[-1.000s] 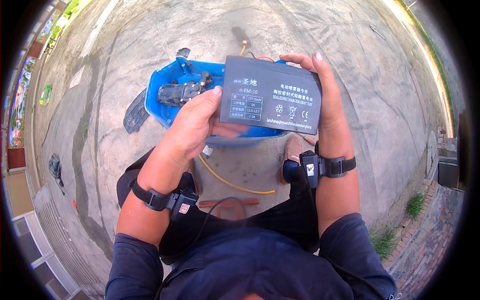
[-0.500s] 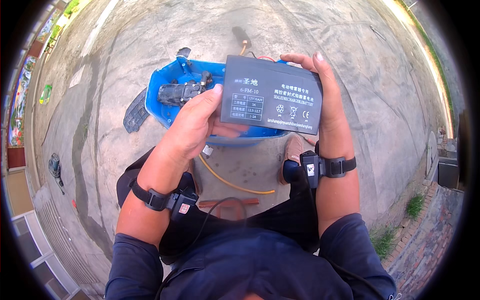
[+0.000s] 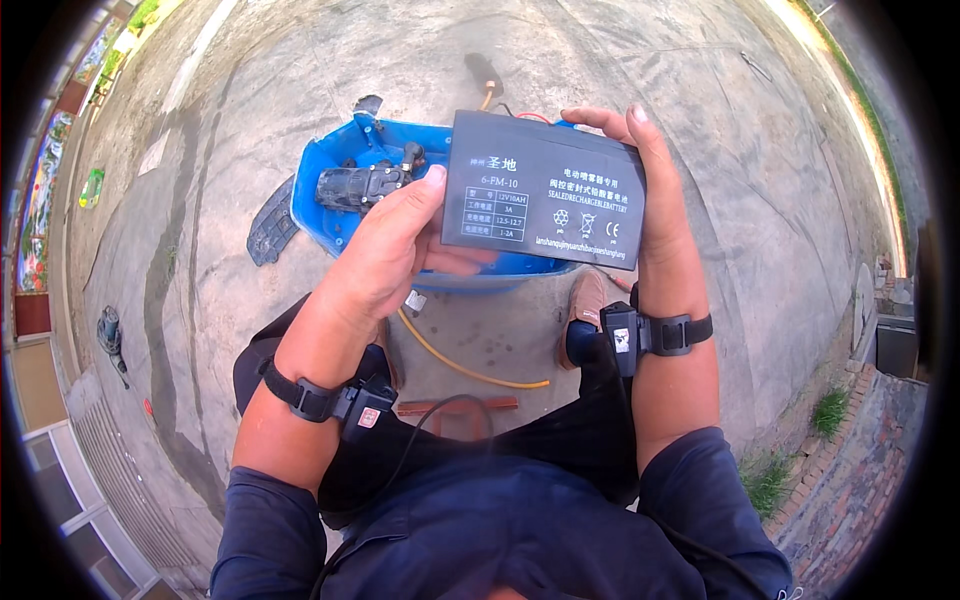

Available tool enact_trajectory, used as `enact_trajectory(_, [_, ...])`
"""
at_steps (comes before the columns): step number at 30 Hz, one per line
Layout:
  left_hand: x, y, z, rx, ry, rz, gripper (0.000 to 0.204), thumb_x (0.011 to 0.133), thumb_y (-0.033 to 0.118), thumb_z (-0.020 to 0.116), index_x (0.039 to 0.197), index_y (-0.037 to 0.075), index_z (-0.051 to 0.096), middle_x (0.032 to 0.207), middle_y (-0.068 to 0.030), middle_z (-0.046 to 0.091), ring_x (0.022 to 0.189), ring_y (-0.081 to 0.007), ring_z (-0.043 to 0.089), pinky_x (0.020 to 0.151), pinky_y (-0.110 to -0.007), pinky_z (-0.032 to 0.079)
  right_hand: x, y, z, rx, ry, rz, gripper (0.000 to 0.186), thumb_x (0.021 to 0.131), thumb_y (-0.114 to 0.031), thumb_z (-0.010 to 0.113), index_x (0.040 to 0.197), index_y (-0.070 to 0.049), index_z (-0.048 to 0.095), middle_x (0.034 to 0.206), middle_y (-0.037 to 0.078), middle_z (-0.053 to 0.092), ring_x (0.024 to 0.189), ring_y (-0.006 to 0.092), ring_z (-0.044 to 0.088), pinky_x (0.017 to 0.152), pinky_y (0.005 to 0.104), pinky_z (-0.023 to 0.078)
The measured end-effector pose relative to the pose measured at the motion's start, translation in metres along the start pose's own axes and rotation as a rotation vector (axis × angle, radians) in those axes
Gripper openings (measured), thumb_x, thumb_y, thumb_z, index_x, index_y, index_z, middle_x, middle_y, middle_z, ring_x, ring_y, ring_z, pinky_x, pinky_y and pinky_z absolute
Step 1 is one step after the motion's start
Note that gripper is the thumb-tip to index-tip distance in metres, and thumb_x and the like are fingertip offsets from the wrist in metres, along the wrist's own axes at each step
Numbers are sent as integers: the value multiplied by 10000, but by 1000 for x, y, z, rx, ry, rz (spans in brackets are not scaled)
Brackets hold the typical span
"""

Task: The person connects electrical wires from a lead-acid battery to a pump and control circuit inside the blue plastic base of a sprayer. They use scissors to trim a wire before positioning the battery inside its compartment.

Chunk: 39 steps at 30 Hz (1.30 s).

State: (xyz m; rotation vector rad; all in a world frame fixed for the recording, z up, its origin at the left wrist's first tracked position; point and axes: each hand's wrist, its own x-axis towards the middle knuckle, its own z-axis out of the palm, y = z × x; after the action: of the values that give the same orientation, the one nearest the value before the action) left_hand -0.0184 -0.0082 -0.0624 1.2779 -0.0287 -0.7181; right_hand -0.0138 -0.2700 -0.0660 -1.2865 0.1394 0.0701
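Dark grey battery is held above the right part of a blue tub. The left hand grips its left edge; the right hand clasps its right end. A black motor lies in the tub's left part, a yellow hose on the near side.

A grey concrete floor, stained with darker streaks, carries an open blue plastic tub, with a curved dark plastic piece lying just beside its left side and a yellow hose curving across the ground in front. Well off to the left lie a dark corded-type power tool and a small green object, while a pliers-like hand tool rests far toward the upper right.
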Motion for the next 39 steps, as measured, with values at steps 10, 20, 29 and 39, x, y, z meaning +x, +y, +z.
enact_trajectory(10, [0,0,0,13,0,9,646,1108,526,333,1354,-9,598,1129,-192,741,950,-299,763,770,-345,641,1,0,-1,14,-6,7,721,1004,-612,474,1259,38,654,1028,172,710,913,187,698,797,286,558])
enact_trajectory(20, [-2,1,-2,-19,-27,4,631,1066,556,460,1306,1,644,1136,-183,737,977,-306,739,851,-409,599,0,-1,-1,1,-7,-3,713,1017,-600,460,1261,41,655,1037,165,706,917,187,694,802,286,555])
enact_trajectory(29, [-1,0,-3,-9,-33,15,651,1039,582,508,1303,3,647,1132,-174,737,964,-297,739,846,-403,602,0,0,-1,18,-10,-2,701,1017,-598,468,1255,33,660,1041,164,706,921,184,694,804,286,556])
enact_trajectory(39, [-1,0,0,5,-17,39,645,1077,544,431,1315,-27,615,1104,-192,746,940,-283,764,763,-340,646,-1,-1,1,15,-8,2,703,1019,-596,464,1264,36,650,1034,162,703,908,184,693,793,284,559])
